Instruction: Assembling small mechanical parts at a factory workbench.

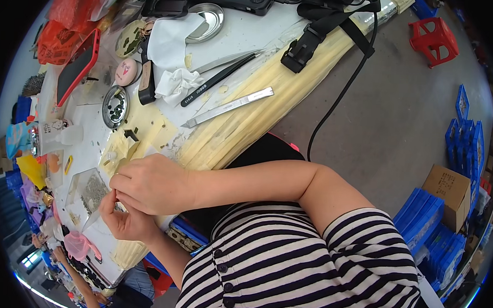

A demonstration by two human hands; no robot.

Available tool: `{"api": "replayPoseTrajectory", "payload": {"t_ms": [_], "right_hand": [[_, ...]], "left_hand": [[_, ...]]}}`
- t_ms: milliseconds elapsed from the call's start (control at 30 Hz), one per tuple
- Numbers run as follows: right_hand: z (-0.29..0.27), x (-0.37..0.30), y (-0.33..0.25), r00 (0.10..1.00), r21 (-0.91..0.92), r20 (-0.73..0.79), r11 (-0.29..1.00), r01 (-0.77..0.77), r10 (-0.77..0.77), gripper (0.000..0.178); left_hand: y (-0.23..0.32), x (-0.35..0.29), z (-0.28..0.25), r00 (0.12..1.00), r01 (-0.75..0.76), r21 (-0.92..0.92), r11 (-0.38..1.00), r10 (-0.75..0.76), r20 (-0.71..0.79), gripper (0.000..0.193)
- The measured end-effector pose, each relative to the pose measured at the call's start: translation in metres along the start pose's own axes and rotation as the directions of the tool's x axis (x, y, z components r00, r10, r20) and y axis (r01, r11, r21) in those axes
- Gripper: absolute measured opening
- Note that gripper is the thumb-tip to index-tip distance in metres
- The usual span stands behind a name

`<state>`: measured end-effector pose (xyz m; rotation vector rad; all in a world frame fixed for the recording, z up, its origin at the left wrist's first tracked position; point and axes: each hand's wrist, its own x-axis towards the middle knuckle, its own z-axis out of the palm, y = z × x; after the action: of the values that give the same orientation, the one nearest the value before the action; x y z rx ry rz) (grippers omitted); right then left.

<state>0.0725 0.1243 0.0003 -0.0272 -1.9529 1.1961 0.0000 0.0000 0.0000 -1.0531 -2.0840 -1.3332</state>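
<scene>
My right hand (153, 184) and my left hand (123, 221) meet above the table's near edge, fingertips pinched close together. Whatever lies between the fingers is hidden or too small to make out. Just beyond them is a yellowish pad (116, 148) with small dark pieces (131, 134) on it. A round metal dish (116, 107) of dark green bits stands farther off. Beside my hands is a clear tray (92, 190) with grey grainy material. Black tweezers (219, 79), silver tweezers (228, 59) and a flat metal tool (229, 106) lie to the right.
Yellow tape (231, 134) covers the table edge. A red-framed phone (77, 68), a crumpled white tissue (178, 84) and a black strap with a buckle (301, 53) lie around. A red stool (434, 42) and blue crates (419, 214) stand on the floor. Another person's arm (79, 279) shows lower left.
</scene>
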Motion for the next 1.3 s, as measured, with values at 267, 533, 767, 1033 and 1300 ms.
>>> {"api": "replayPoseTrajectory", "payload": {"t_ms": [267, 533, 767, 1033, 1300], "right_hand": [[0.004, -0.001, 0.001, 1.000, -0.013, -0.019, 1.000, 0.015, -0.015, 0.016], [0.006, 0.000, 0.000, 0.999, -0.017, -0.002, 0.999, 0.042, -0.042, 0.016], [0.004, 0.000, 0.000, 0.999, -0.012, -0.020, 0.999, 0.045, -0.045, 0.016], [0.002, 0.001, 0.001, 0.998, -0.015, -0.027, 0.999, 0.049, -0.049, 0.014], [-0.008, 0.009, -0.007, 0.995, 0.121, -0.053, 0.990, -0.074, 0.081, 0.013]], "left_hand": [[-0.002, 0.000, -0.002, 1.000, 0.007, -0.005, 1.000, -0.007, -0.005, 0.015], [0.003, -0.001, -0.002, 1.000, -0.030, 0.007, 1.000, 0.031, -0.008, 0.014], [-0.002, 0.000, -0.004, 1.000, -0.023, 0.026, 0.999, 0.023, 0.008, 0.016], [0.000, 0.000, -0.001, 1.000, 0.014, 0.014, 1.000, -0.014, -0.002, 0.014], [0.008, 0.011, 0.001, 0.991, -0.136, 0.102, 0.985, 0.137, 0.000, 0.015]]}}
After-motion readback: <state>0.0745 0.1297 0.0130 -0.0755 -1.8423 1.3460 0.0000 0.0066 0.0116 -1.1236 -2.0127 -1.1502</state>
